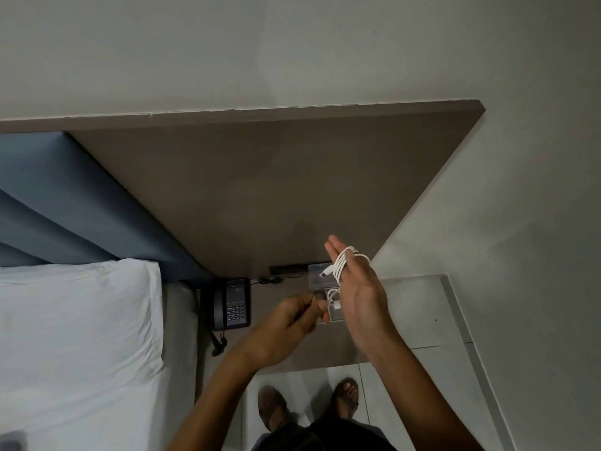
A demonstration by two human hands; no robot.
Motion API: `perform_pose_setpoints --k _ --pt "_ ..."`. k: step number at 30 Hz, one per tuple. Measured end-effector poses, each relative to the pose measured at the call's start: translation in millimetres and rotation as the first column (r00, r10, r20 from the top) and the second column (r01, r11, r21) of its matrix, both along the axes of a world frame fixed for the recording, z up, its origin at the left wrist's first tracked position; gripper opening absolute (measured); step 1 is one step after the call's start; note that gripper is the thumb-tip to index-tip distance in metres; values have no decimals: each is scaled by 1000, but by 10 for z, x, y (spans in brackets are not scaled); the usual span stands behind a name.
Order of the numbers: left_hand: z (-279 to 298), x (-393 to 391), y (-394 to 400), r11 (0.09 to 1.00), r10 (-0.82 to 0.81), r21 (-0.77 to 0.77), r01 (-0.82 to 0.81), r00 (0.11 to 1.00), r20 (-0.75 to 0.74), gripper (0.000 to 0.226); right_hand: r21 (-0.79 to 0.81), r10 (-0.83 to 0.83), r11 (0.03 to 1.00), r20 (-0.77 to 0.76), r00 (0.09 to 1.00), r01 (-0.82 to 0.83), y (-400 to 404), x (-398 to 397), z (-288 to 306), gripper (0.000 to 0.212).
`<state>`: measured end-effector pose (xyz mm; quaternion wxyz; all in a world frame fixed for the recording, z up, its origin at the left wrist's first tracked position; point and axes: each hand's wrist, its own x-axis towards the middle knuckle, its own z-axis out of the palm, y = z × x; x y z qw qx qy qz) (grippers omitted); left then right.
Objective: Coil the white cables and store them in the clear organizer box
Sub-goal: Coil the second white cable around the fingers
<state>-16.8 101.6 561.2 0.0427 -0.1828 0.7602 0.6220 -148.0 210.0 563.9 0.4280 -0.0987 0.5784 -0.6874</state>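
My right hand (356, 288) is raised edge-on above the counter (279, 340), fingers straight and pointing toward twelve o'clock, palm turned toward nine. A white cable (344, 262) is wound in several loops around those fingers, the turns lying close together just below the fingertips. One plug end sticks out from the loops toward nine o'clock, and another short length hangs down beside my palm with its connector dangling near the base of my thumb. So this hand is flat and extended, serving as the form the coil sits on.

My left hand (292, 320) is lower, at about eight o'clock from the right, curled narrow with thumb and fingertips pinched together. I cannot tell whether it actually grips the loose end of the cable; the tip of the pinch meets the cable just beside the right palm.

The clear organizer box (320, 278) rests on the counter directly behind my hands, its lid propped open toward twelve o'clock; my right hand covers its three o'clock side. More white cable shows inside it, between my two hands.

At nine o'clock from the box sits a dark telephone (232, 304), its cord trailing toward six. A white pillow (74, 320) lies on the bed farther toward nine. My sandalled feet (309, 405) stand on the tiled floor at six o'clock.
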Motion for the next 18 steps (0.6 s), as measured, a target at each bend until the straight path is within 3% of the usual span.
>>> perform_pose_setpoints --k 2,4,8,11,13,18 --pt "128 -8 -119 995 -47 -86 45 999 -19 27 106 97 991 -148 984 -82 53 30 -50 46" --pt "227 -13 -264 986 -91 -142 89 996 -8 24 188 225 964 -199 954 -188 105 52 -72 44" --pt "322 -28 -470 943 -238 -232 238 971 28 24 320 432 876 -192 881 -360 168 63 -98 35" --pt "344 -73 -517 936 -222 -280 213 975 0 23 382 503 820 -125 855 -426 207 76 -37 51" --pt "337 -94 -553 961 -150 -243 131 987 -59 16 344 559 793 -88 824 -502 189 121 7 51" --pt "247 -70 -550 999 -15 24 21 978 -209 13 159 564 817 -16 826 -554 227 210 2 58"
